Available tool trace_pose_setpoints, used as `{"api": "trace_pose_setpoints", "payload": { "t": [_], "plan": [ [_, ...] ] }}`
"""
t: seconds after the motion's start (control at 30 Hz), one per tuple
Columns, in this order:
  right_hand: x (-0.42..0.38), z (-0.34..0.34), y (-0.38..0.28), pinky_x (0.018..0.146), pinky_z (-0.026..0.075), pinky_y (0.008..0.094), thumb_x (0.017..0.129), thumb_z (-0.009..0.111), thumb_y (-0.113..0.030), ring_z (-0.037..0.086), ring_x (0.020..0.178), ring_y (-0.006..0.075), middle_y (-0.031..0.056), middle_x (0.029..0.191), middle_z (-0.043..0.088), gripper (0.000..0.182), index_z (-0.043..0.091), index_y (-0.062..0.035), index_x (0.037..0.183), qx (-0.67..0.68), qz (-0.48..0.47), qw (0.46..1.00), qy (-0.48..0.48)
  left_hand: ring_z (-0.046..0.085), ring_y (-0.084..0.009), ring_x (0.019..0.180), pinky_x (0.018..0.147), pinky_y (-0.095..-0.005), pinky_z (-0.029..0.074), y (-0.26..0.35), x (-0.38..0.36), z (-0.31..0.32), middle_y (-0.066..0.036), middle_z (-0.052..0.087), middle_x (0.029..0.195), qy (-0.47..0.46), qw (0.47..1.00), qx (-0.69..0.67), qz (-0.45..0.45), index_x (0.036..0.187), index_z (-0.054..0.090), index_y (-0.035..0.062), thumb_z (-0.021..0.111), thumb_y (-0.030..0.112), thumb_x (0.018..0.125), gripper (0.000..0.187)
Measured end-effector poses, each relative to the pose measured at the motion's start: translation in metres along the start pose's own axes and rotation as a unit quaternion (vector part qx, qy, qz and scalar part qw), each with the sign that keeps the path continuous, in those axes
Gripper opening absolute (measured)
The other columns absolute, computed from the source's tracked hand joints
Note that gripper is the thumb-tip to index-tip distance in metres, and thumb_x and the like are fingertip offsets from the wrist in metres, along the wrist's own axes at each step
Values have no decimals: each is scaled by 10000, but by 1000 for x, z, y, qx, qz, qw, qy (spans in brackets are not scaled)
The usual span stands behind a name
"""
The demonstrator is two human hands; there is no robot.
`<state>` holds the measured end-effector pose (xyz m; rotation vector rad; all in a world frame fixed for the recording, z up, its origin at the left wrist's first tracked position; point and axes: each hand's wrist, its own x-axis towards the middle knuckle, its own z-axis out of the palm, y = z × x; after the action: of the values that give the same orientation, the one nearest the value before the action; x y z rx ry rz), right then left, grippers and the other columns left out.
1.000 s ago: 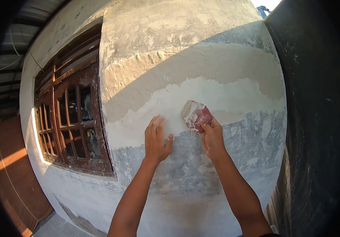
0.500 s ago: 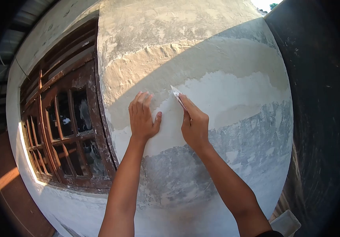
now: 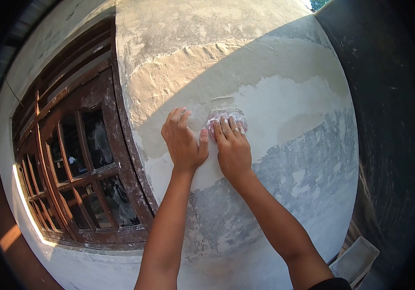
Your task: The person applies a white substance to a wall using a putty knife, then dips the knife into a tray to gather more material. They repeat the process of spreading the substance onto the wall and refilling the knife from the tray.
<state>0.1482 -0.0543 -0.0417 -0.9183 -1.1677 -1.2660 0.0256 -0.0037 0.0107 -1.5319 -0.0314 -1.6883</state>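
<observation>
A flat, plaster-smeared scraper lies against the wall under the fingers of my right hand, which grips it from below. A short raised ridge of plaster shows just above its upper edge. To the left, my left hand is raised at the wall with fingers apart and nothing in it; white smears mark its fingertips. Around both hands the wall has wet-looking beige and white plaster, with rough grey surface lower down.
A brown wooden window with glass panes and peeling paint fills the left side. A dark upright surface stands at the right. At the lower right is a grey, plaster-stained container.
The scraper has turned from edge-on to nearly flat against the wall, and my right hand has turned with it. My left hand has shifted slightly right, towards the scraper.
</observation>
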Motion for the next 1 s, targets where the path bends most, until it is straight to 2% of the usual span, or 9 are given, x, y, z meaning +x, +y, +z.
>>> {"api": "trace_pose_setpoints", "payload": {
  "t": [0.17, 0.23, 0.33, 0.47, 0.53, 0.7, 0.77, 0.83, 1.0],
  "plan": [
    [-4, -48, -4, 923, 478, 456, 778, 573, 26, 636, 1044, 350, 193, 1165, 624, 521, 582, -30, 1295, 32, 63, 997, 8, 433, -372, 1237, 1025, -492, 279, 2, 1, 0, -178, 477, 1299, 6, 1000, -2, -7, 1327, 378, 40, 568, 243, 846, 556],
    [19, -57, 2, 837, 499, 421, 751, 571, 63, 651, 871, 323, 157, 986, 619, 574, 581, -58, 1312, 132, 181, 972, 73, 438, -368, 1228, 1017, -489, 283, 3, 1, 0, -176, 485, 1287, -6, 1000, -2, -2, 1321, 383, 45, 564, 266, 863, 539],
    [56, -48, 27, 791, 506, 403, 761, 584, 46, 629, 831, 319, 135, 904, 573, 576, 580, -87, 1322, 183, 192, 958, 108, 445, -366, 1218, 1009, -487, 287, 4, 1, 0, -174, 495, 1274, -12, 1000, 2, 1, 1312, 393, 53, 562, 290, 878, 523],
    [93, -24, 30, 791, 503, 417, 785, 615, -15, 630, 883, 318, 143, 970, 576, 524, 600, -101, 1303, 174, 236, 954, 67, 449, -366, 1210, 1007, -487, 288, 4, 0, 1, -173, 501, 1264, -15, 1000, 3, 6, 1302, 402, 62, 569, 304, 879, 515],
    [100, -12, 33, 796, 501, 413, 779, 664, -77, 630, 914, 306, 141, 1016, 575, 508, 621, -123, 1283, 146, 182, 972, -8, 454, -367, 1201, 1005, -486, 290, 5, 0, -1, -171, 507, 1250, -29, 1000, 6, 7, 1293, 407, 66, 572, 301, 876, 507],
    [107, -26, 80, 797, 510, 399, 760, 685, -98, 632, 910, 307, 144, 1006, 574, 516, 632, -150, 1271, 25, 261, 962, 74, 462, -367, 1184, 993, -486, 295, 6, 1, -1, -168, 511, 1235, -40, 999, 5, 14, 1288, 410, 68, 578, 287, 859, 510],
    [106, -24, 60, 787, 511, 406, 751, 690, -99, 634, 902, 311, 146, 1004, 575, 523, 637, -159, 1268, 125, 216, 966, 73, 463, -368, 1179, 989, -487, 297, 6, 0, -1, -168, 511, 1231, -42, 999, 7, 14, 1287, 411, 68, 580, 281, 852, 513],
    [101, -19, 41, 784, 498, 410, 745, 701, -115, 636, 892, 305, 137, 993, 578, 524, 642, -172, 1262, 130, 151, 980, -15, 464, -370, 1171, 983, -487, 301, 5, -1, 0, -171, 510, 1227, -45, 999, 20, 19, 1284, 412, 67, 581, 275, 842, 517],
    [110, -31, 93, 820, 490, 389, 749, 710, -91, 632, 828, 298, 137, 984, 589, 519, 653, -182, 1258, 12, 260, 959, 115, 465, -376, 1160, 980, -486, 306, 6, 1, -1, -181, 509, 1218, -49, 998, 23, 18, 1278, 413, 65, 590, 263, 838, 514]
  ]
}}
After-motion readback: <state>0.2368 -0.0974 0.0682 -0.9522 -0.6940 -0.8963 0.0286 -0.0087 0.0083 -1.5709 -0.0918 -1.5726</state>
